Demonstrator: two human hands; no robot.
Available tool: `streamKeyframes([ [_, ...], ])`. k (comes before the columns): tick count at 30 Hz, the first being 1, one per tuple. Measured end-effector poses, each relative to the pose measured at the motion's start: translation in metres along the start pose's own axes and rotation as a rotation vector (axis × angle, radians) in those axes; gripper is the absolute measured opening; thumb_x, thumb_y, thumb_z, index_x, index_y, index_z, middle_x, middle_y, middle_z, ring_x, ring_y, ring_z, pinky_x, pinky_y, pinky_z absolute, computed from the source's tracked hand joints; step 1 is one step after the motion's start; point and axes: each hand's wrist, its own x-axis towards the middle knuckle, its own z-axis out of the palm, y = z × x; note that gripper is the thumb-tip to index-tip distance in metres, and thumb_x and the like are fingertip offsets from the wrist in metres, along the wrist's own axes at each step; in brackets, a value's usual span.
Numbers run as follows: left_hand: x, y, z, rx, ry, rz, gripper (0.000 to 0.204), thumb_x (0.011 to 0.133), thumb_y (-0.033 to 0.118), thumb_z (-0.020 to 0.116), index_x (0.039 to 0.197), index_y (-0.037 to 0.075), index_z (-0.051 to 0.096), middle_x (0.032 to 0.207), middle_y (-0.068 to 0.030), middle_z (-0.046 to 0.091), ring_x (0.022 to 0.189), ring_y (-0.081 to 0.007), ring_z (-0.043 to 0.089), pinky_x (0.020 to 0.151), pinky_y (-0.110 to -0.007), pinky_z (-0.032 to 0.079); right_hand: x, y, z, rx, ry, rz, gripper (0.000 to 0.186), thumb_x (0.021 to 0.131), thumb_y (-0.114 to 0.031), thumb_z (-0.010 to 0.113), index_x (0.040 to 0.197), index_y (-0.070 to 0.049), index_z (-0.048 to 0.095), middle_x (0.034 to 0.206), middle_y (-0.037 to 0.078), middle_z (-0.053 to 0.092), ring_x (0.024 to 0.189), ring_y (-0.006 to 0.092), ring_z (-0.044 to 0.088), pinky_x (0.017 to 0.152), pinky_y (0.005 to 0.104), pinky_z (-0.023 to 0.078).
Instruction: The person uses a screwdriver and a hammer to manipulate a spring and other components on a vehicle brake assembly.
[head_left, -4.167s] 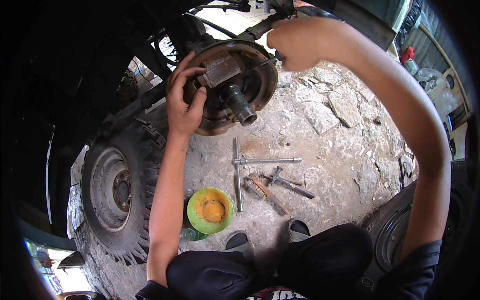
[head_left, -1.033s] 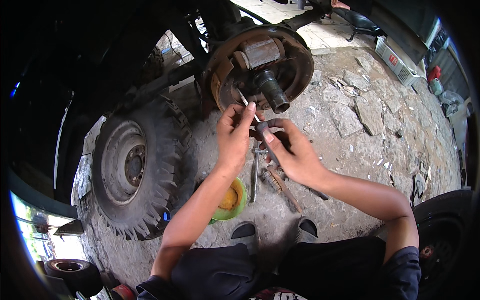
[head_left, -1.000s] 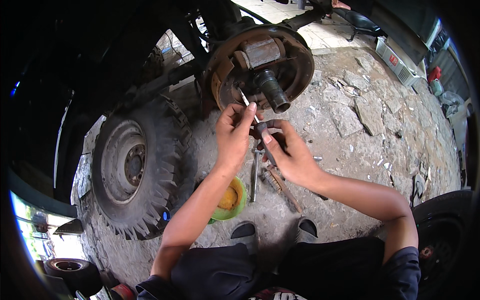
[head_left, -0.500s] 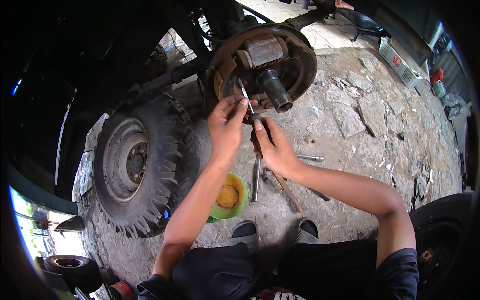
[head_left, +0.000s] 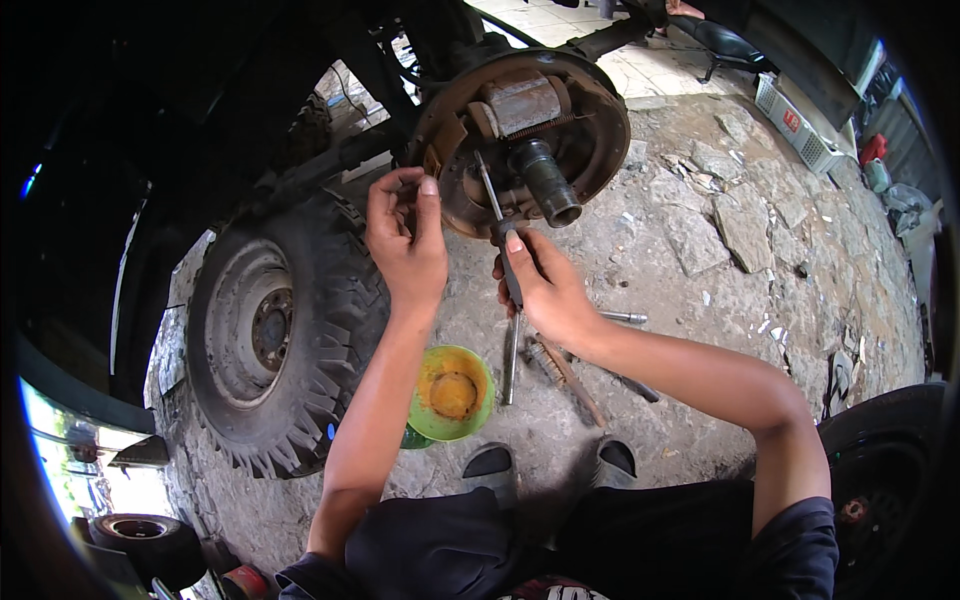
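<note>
One screwdriver (head_left: 502, 232) is in view, its dark handle gripped by the fingers of the right hand (head_left: 545, 290), thumb along it. Its single metal shaft runs up beyond those fingers toward one rusty round brake plate (head_left: 597, 150); whether the tip touches it I cannot tell. The left hand (head_left: 410, 245) is apart from the screwdriver, just left of it, fingers bent near the plate's left edge; whether they pinch anything I cannot tell. One hollow spindle (head_left: 545, 185) juts out above the right fingers.

Below the right fingers lie two visible lengths of bright metal bar (head_left: 512, 365), one wooden-handled brush (head_left: 566, 380) and one dark handle (head_left: 640, 388), partly behind the forearm. Below the left fingers sits one green bowl (head_left: 478, 427), stained orange inside. Three tyres show: one large tyre (head_left: 345, 340) near the left fingers, two farther off toward the lower corners.

One red label with pale lettering marks a white basket (head_left: 820, 155), well beyond the right fingers; pale print shows on the shirt.
</note>
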Motion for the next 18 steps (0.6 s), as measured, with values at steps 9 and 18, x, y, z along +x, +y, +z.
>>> streamKeyframes([
  [9,0.009,-0.017,0.008,0.253,-0.118,0.116,0.043,0.094,0.015,0.066,0.132,0.0,0.052,0.132,-0.0145,0.054,0.121,-0.0218,0.053,0.102,-0.035,0.041,0.019,0.003,0.012,-0.104,0.062,-0.096,0.034,0.107,-0.033,0.041,0.115,-0.001,0.047,0.08,0.008,0.059,0.058,0.0134,0.057,0.054,0.03,0.047],
  [18,0.016,-0.022,0.002,0.212,-0.171,0.073,0.044,0.093,0.011,0.067,0.134,0.0,0.052,0.126,-0.0131,0.06,0.115,-0.0195,0.059,0.098,-0.031,0.046,0.007,-0.058,0.005,-0.397,0.101,-0.241,0.031,0.101,-0.017,0.05,0.122,0.005,0.042,0.09,0.024,0.065,0.066,0.0352,0.067,0.064,0.0444,0.054],
])
